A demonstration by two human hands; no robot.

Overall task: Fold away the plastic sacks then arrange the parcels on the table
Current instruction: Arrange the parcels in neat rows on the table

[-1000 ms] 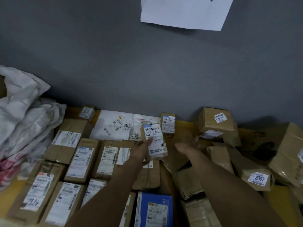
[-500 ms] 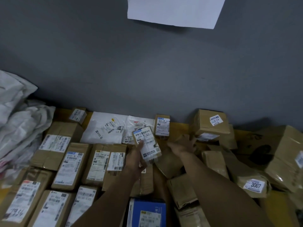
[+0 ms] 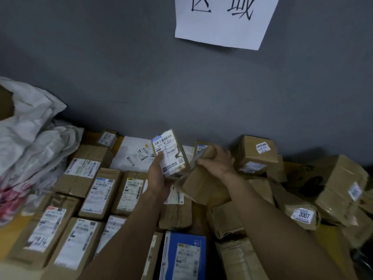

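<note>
Across the tabletop (image 3: 331,236) parcels (image 3: 101,194) crowd, sacks (image 3: 34,138) heaped leftward; fingers of the left hand (image 3: 159,178) clasp a labelled parcel (image 3: 170,156), the right hand (image 3: 218,162) grips a brown box (image 3: 201,184).

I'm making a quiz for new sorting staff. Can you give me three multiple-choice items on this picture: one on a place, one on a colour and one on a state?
1. Where do the white plastic sacks lie?
A) far left
B) far right
C) bottom centre

2. What colour is the box nearest the camera, at bottom centre?
A) red
B) blue
C) green

3. What is the left hand doing?
A) resting flat
B) holding a small labelled parcel
C) pointing at the wall

Answers:
1 A, they are heaped at the left edge.
2 B, its sides are blue.
3 B, it grips the parcel, raised above the others.
</note>
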